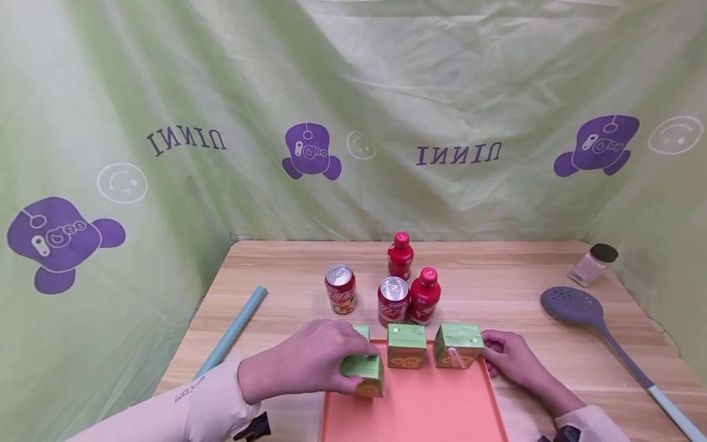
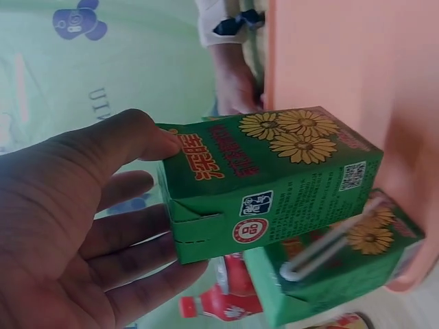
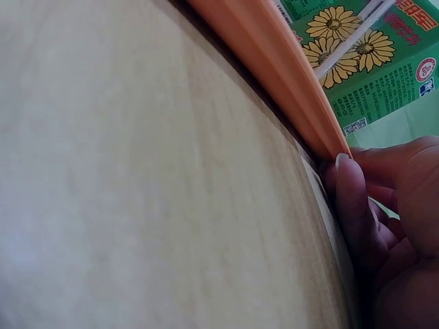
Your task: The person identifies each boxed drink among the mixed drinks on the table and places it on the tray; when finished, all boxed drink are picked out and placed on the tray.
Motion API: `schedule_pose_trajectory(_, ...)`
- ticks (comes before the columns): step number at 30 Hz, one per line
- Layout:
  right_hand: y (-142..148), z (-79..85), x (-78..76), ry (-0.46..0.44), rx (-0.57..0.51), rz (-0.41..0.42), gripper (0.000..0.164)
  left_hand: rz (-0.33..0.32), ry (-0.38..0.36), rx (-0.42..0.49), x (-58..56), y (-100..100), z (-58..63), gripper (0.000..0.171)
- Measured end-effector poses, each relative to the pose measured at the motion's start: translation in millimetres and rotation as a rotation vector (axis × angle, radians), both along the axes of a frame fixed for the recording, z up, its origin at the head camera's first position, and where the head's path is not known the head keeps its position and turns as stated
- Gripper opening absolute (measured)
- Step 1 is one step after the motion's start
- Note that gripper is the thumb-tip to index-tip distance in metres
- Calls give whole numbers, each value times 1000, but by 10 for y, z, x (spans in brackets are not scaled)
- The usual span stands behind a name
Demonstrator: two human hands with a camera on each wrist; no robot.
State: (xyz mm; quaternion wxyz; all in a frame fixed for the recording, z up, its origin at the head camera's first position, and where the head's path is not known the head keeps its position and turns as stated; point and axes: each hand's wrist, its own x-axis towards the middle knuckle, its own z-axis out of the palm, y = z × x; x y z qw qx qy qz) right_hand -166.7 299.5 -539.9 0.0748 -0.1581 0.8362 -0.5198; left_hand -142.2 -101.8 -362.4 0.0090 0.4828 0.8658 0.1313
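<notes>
My left hand grips a green drink carton with yellow flowers over the left side of an orange tray. In the left wrist view, the thumb lies on the carton's front and the fingers are behind it. Another green carton with a straw stands just beyond it. Along the tray's far edge are a middle carton, a right carton, and a left one mostly hidden by the left hand. My right hand pinches the tray's rim at the far right corner.
Behind the tray stand two red cans, one left and one right, and two red bottles, one back and one front. A slotted spoon and a black-lidded jar lie right; a blue-green rod lies left.
</notes>
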Motion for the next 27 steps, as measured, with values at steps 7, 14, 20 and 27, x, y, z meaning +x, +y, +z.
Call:
schedule_pose_trajectory(7,-11,-1,9,-24,12,-17,15,-6,24,13,-37,-52,-135,33)
schedule_pose_trajectory(14,-14,14,4,-17,23,-31,14,12,17,23,-63,-96,-225,36)
schedule_pose_trajectory(20,-4,-5,3,2,15,-26,13,16,24,-10,-64,-120,-293,34)
schedule_pose_trajectory(27,-6,-7,6,6,15,-25,13,18,17,-15,-54,-174,-356,34)
